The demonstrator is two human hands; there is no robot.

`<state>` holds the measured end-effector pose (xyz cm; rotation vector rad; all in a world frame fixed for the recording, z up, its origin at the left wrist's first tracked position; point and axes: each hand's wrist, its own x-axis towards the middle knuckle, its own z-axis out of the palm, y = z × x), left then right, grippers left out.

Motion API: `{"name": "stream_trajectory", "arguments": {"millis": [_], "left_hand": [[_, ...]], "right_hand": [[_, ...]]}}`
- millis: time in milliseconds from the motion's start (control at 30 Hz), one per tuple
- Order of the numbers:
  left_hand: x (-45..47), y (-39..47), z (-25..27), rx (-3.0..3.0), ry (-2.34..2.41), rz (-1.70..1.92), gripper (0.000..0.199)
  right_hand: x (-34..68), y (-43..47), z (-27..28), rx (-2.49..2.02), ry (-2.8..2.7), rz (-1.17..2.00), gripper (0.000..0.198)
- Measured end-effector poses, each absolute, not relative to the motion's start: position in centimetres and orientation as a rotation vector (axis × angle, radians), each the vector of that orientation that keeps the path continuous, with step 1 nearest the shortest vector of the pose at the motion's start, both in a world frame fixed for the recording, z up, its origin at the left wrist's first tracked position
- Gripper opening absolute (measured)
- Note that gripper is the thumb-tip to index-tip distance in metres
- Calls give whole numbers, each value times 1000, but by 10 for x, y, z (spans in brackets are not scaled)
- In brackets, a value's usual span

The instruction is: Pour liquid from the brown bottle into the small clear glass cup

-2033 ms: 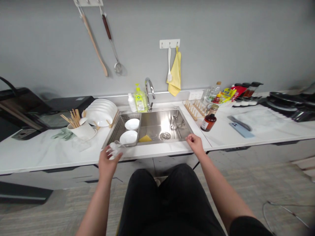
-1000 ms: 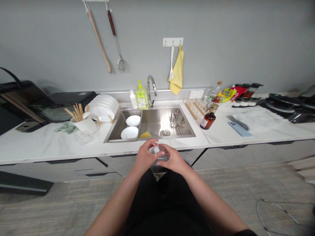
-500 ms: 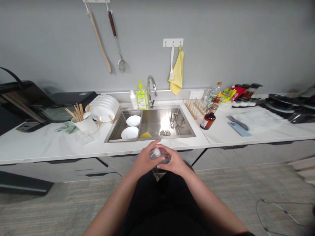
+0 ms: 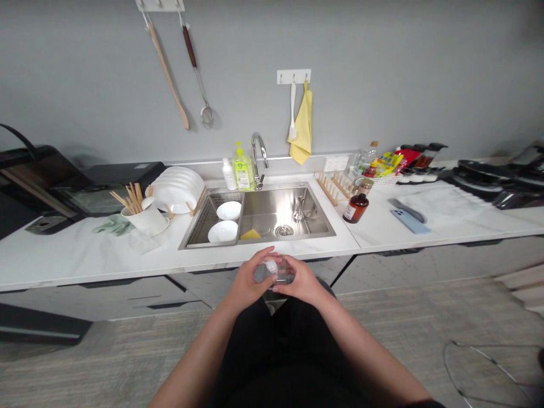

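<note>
In front of my body, just short of the counter's front edge, I hold a clear pump bottle (image 4: 281, 273) with a white top. My left hand (image 4: 250, 283) curls around its left side, thumb and fingers on it. From the right, my right hand (image 4: 304, 281) grips the same bottle. Both palms hide part of it, and what is inside cannot be made out. Beyond my hands lies the steel sink (image 4: 276, 198), with white bowls (image 4: 223, 231) on its left side and a yellow sponge (image 4: 250, 234) near the front.
Left of the sink stand white plates (image 4: 172, 192) in a rack and a chopstick holder (image 4: 144, 218). Behind it are a yellow-green soap bottle (image 4: 243, 170) and the faucet (image 4: 257, 161). To the right are a brown bottle (image 4: 356, 208) and a phone (image 4: 410, 221).
The view has shifted slightly, so the wall and counter things sit a little to the left. Both hands keep their hold on the bottle, whose white top shows a little differently.
</note>
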<state>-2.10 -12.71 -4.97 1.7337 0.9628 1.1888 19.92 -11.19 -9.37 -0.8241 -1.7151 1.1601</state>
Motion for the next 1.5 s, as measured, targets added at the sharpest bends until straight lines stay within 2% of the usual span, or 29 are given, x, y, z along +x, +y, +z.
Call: {"name": "stream_trajectory", "arguments": {"millis": [133,267,367,500,633,900,1000,1167,1333,1500], "left_hand": [[-23,-127,-59,1587,1055,1261,61],[-26,-117,-58,1381,1098,1502,52],[-32,-107,-49,1204,1085,1651,43],[-49,-93,-44,1013,1042,1741,44],[-92,-86,-52,878,1017,1789,45],[-222,-86,-78,605,1356,1913,49],[-253,-87,-88,569,1514,1951,44],[-280,-84,-104,675,1736,1902,38],[-307,-76,-110,701,1925,1841,48],[-338,-62,-109,957,2499,1323,44]], "right_hand": [[205,-110,-100,-852,-1729,1191,80],[212,-104,-105,-1000,-1735,1071,84],[219,-98,-105,-1038,-1758,986,78],[233,-86,-104,-1064,-1815,894,68],[261,-63,-111,-1171,-1718,779,63],[340,-5,-129,-1218,-1764,861,73],[350,5,-130,-1233,-1811,868,78],[349,9,-130,-1247,-1813,877,91],[343,6,-130,-1271,-1757,884,99],[342,4,-131,-1285,-1769,862,104]]}}
